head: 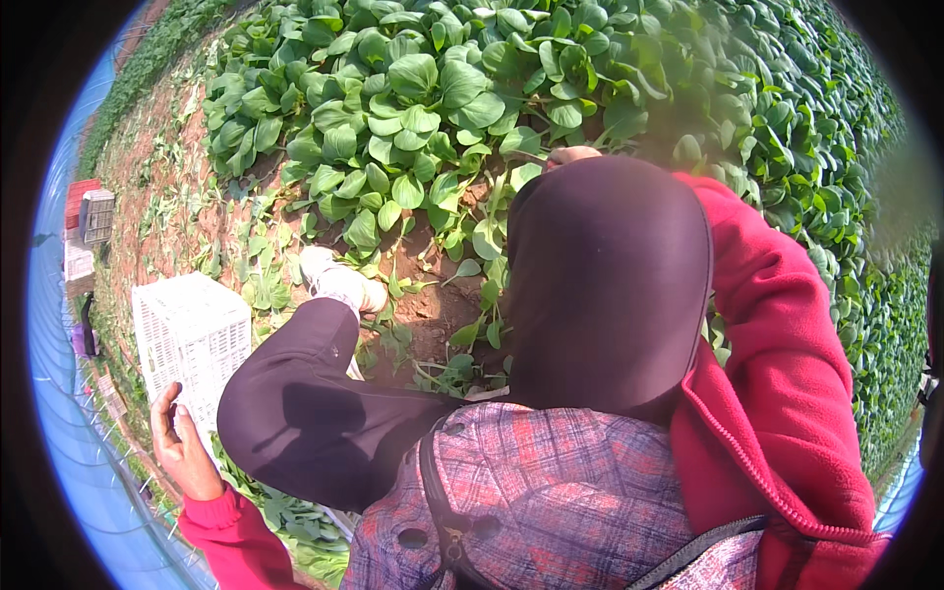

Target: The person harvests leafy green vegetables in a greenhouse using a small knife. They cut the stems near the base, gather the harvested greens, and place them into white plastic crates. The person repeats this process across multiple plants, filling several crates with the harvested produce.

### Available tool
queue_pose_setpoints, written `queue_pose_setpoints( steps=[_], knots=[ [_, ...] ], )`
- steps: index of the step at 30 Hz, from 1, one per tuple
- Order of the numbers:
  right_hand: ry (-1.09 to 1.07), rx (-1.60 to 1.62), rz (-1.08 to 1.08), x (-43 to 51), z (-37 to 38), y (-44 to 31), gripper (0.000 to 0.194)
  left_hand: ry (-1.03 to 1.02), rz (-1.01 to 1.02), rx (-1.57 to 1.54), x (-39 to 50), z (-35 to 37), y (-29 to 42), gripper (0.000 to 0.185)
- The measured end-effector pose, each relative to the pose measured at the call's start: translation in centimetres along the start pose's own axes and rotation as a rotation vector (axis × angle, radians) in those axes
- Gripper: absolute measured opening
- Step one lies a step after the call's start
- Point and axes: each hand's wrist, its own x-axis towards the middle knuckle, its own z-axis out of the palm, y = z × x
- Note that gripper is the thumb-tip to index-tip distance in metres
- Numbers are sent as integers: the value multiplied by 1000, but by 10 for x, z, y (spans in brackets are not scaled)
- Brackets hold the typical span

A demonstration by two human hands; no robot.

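My left hand (181,446) is raised at the lower left, fingers apart and holding nothing, in front of the near side of a white plastic crate (195,332). My right hand (574,155) shows only in part beyond my dark-trousered knee, at the edge of the leafy greens (435,96); its fingers are mostly hidden. A thin dark object, perhaps a blade, lies just left of it, too little seen to name. Cut leafy greens (302,523) lie below my left thigh, beside my left forearm.
My white shoe (335,280) stands on brown soil (435,302) with loose leaves and small plants. Dense rows of greens fill the top and right. Farther left are a red crate (80,199), a grey crate (96,215) and blue sheeting (66,435).
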Motion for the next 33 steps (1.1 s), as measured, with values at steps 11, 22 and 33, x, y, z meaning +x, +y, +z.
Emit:
queue_pose_setpoints(
  steps=[11,22,33],
  knots=[
    [245,13,102,78,78,3,34,-730,1073,203,76,482,153,24],
    [153,108,103,94,89,30,35,-841,660,628,95,514,106,20],
    [-42,385,361,104,99,24,31,-848,529,535,77,523,91,25]
  ],
)
